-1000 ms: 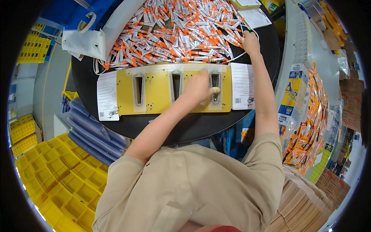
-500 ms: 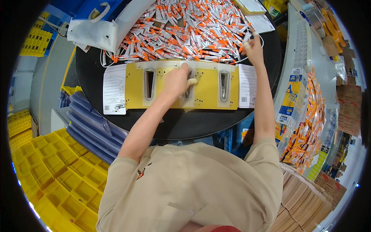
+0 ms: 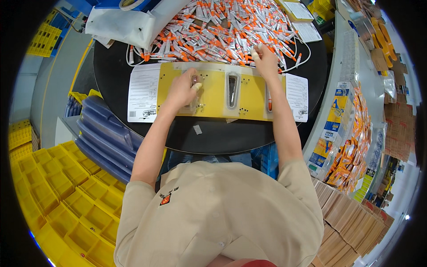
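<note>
A yellow fixture board (image 3: pixel 210 93) with several dark holes and three clear-rimmed slots lies across the near part of the round black table. My left hand (image 3: pixel 182 90) is bent over its left slot, fingers curled down and thumb covered by a pale finger cot; what they grip is hidden. My right hand (image 3: pixel 267 62) is at the near edge of a heap of small white tubes with orange caps (image 3: pixel 222 31). Its capped fingertips are drawn together, their contents too small to name. The middle slot (image 3: pixel 231 91) looks dark; an orange-ended tube (image 3: pixel 270 104) shows in the right slot, partly behind my right forearm.
Printed white cards (image 3: pixel 144 91) lie at both board ends. A white cord (image 3: pixel 299 62) curves beside the heap. A plastic bag (image 3: pixel 118 26) stands back left. Yellow trays (image 3: pixel 66 196) fill the lower left; orange packets (image 3: pixel 356 147) and stacked brown cardboard (image 3: pixel 342 222) are at right.
My left hand has moved from the middle slot to the left one. My right hand has come leftward from the heap's right edge. An orange-ended tube now shows in the right slot.
</note>
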The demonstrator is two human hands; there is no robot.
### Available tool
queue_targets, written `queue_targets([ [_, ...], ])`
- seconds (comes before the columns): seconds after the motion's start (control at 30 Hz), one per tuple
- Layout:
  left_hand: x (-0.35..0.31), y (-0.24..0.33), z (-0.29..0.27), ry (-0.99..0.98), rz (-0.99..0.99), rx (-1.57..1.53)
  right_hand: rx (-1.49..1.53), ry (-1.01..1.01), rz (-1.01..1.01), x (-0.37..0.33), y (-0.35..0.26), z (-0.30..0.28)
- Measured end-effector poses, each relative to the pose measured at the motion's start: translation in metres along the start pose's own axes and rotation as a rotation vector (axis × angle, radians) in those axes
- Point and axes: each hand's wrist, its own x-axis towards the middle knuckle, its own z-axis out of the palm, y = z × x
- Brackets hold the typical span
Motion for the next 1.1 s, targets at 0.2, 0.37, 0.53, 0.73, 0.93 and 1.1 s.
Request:
queue_targets([
  [0.2, 0.010, -0.011, -0.017, -0.029, -0.026, 0.307, -0.309, -0.075, 0.151, 0.046, -0.016, 0.033],
  [0.37, 0.013, -0.008, -0.025, -0.065, -0.061, 0.385, 0.080, -0.194, 0.125, -0.009, -0.052, -0.010],
  [0.53, 0.014, -0.003, -0.027, -0.017, -0.068, 0.505, 0.082, -0.368, 0.038, -0.071, -0.074, -0.013],
  [0.73, 0.003, -0.006, -0.046, -0.048, -0.289, 0.563, 0.134, -0.134, -0.014, -0.047, -0.047, -0.013],
  [0.93, 0.068, -0.002, -0.032, 0.291, 0.221, 0.335, 0.035, 0.275, 0.253, -0.052, 0.034, -0.103],
  [1.1, 0.127, 0.001, -0.009, 0.086, 0.110, 0.636, -0.663, 0.122, 0.405, -0.117, 0.117, -0.153],
])
